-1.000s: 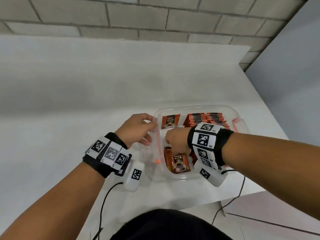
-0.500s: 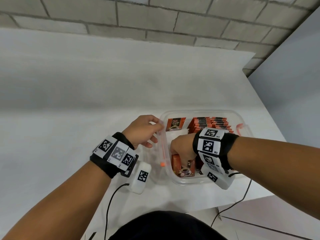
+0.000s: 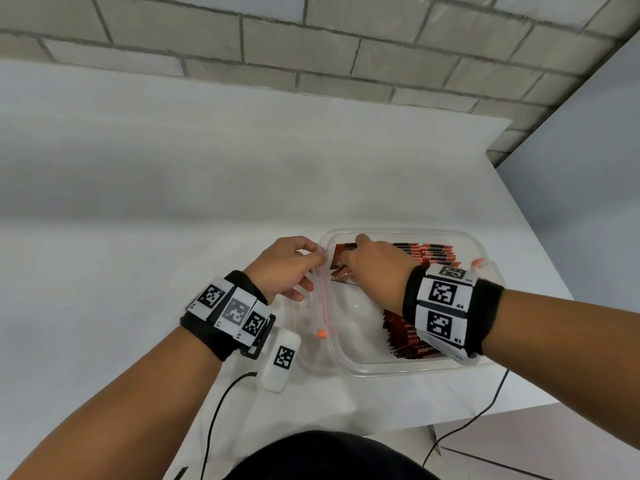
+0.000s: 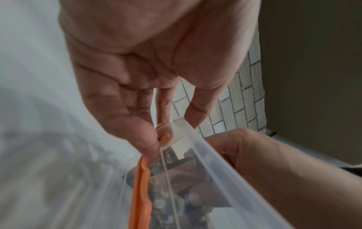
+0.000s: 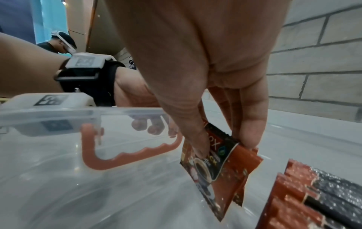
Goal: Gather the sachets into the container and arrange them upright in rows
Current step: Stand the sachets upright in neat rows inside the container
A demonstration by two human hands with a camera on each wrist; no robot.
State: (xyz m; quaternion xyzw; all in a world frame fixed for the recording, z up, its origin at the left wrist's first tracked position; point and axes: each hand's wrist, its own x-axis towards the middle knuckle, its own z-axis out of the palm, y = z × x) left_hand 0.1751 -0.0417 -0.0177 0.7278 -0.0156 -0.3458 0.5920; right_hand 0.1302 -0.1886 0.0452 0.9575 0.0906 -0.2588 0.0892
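Observation:
A clear plastic container (image 3: 381,370) sits at the table's near right corner. My left hand (image 3: 294,268) grips its left rim beside the orange latch (image 3: 322,333); the left wrist view shows thumb and fingers pinching the rim (image 4: 177,131). My right hand (image 3: 367,258) is inside, at the far left corner, holding a small bunch of red-and-black sachets (image 5: 221,167) upright between thumb and fingers. A row of upright sachets (image 3: 426,252) fills the right side, running towards the near end (image 3: 405,337). The same row (image 5: 313,193) stands just right of the held bunch.
The white table (image 3: 173,237) stretches left and back to a brick wall (image 3: 311,46). Its front edge lies just below the container, its right edge close beside it. Wrist cables (image 3: 214,420) trail off the front. Another person (image 5: 62,43) stands in the background.
My right hand has carried the bunch of sachets from the container's near left part to its far left corner. My left hand has kept its hold on the left rim.

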